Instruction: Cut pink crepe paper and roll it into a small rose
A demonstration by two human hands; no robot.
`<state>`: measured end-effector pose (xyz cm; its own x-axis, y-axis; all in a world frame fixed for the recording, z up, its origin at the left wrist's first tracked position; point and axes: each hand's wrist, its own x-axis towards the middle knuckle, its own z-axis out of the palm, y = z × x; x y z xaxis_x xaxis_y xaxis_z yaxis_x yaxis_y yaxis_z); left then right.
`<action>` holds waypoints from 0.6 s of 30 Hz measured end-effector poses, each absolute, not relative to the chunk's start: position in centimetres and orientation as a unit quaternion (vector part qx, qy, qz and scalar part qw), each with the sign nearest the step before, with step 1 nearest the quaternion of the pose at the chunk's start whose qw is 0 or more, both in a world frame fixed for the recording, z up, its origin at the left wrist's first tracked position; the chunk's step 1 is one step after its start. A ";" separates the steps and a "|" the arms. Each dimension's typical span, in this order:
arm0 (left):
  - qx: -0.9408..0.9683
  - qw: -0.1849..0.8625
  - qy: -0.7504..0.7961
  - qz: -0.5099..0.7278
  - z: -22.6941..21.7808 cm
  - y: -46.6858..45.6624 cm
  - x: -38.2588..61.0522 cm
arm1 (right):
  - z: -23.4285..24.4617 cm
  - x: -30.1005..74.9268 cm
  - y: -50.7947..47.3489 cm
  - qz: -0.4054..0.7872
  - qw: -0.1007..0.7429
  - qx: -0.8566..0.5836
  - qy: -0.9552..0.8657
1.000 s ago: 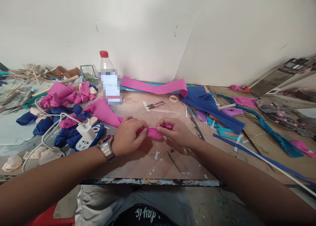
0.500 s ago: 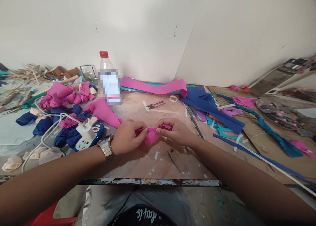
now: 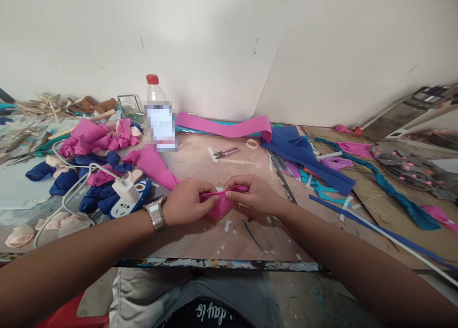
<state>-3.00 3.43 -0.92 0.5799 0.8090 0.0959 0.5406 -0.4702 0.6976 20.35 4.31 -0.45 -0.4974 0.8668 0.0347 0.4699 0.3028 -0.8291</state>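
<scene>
A strip of pink crepe paper [image 3: 221, 206] is pinched between my two hands above the table, its upper edge gathered in folds. My left hand [image 3: 189, 201], with a metal watch on the wrist, grips it between thumb and forefinger. On the other side my right hand [image 3: 255, 194] pinches the same strip, its thumb close to the left one. A longer pink crepe strip [image 3: 155, 168] runs from beside my left hand to a rolled end near the pile. Beyond the hands lie small thread snips [image 3: 227, 152] and a roll of tape [image 3: 252, 143].
To the left are pink, blue and cream paper flowers [image 3: 64, 182], a blue-and-white power strip [image 3: 130, 201] with a white cable, and a red-capped bottle [image 3: 152, 87]. Blue crepe paper [image 3: 307, 158] and a white rod [image 3: 397, 242] lie right. A pink strip [image 3: 225, 126] rests along the wall.
Both hands have drawn slightly closer together, bunching the pink strip more between the thumbs. The view has shifted slightly; other things stay put.
</scene>
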 end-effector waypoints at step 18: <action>0.754 0.534 0.333 0.188 -1.1 4.3 -3.0 | -1.0 20.1 4.0 0.245 0.343 -0.327 -0.846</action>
<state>-3.04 4.33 -1.07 0.7083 0.7022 -0.0724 0.3012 -0.2079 0.9306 20.15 4.03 -0.98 -0.5517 0.7209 0.4195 0.3847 0.6662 -0.6389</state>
